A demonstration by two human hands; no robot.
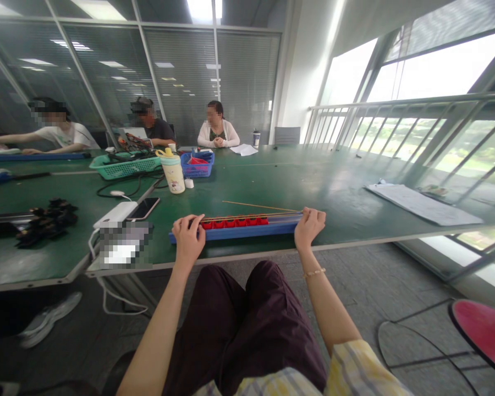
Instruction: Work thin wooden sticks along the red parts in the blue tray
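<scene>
A long blue channel-shaped bar [247,232] lies along the table edge in front of me. Several red pieces [235,222] sit in a row in its left and middle part. Thin orange strands [259,214] run lengthwise above them, and one loose strand [251,204] slants away behind the bar. My left hand [190,235] is curled over the bar's left end, thumb and fingers at the strands. My right hand [308,228] is closed at the right end, fingertips pinched where the strands meet; its palm side hides the bar's tip.
To the left lie a phone [143,209], a white power bank [114,213] with cables, and a cream cup [173,175]. Behind are a green basket [126,166] and blue basket [198,166]. A clipboard with papers [421,202] lies right. Several people sit across the table.
</scene>
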